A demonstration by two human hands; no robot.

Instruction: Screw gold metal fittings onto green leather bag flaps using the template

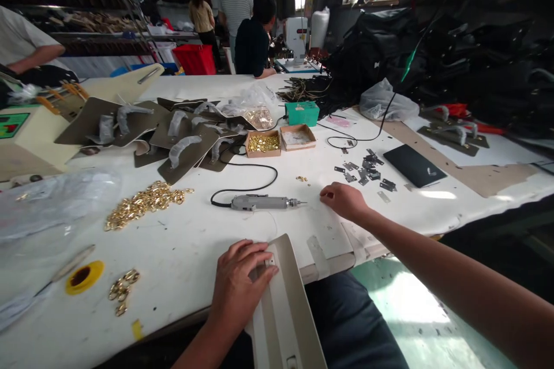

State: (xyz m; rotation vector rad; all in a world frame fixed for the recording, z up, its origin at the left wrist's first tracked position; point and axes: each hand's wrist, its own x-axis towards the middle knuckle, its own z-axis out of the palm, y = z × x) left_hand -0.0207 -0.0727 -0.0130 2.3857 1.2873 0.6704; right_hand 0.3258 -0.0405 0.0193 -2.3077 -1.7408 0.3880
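My left hand (242,282) grips the far end of a long cream panel (294,305) with raised edges, which leans from my lap against the table edge. Its thumb and fingers close around a small plate with holes (270,260) on the panel. My right hand (344,200) rests low over the table with its fingertips pinched together; anything between them is hidden. Just left of it lies a grey electric screwdriver (264,202), its bit pointing at that hand. A few small gold pieces (302,179) lie beyond the screwdriver's tip. Dark metal plates (367,168) are scattered behind my right hand.
Gold rings or clasps (147,203) are heaped at left, near a yellow tape roll (85,277). Farther back are a box of gold parts (263,144), a green box (302,113) and stacked brown panels (186,144). A black notebook (414,165) lies right. Several people are beyond the table.
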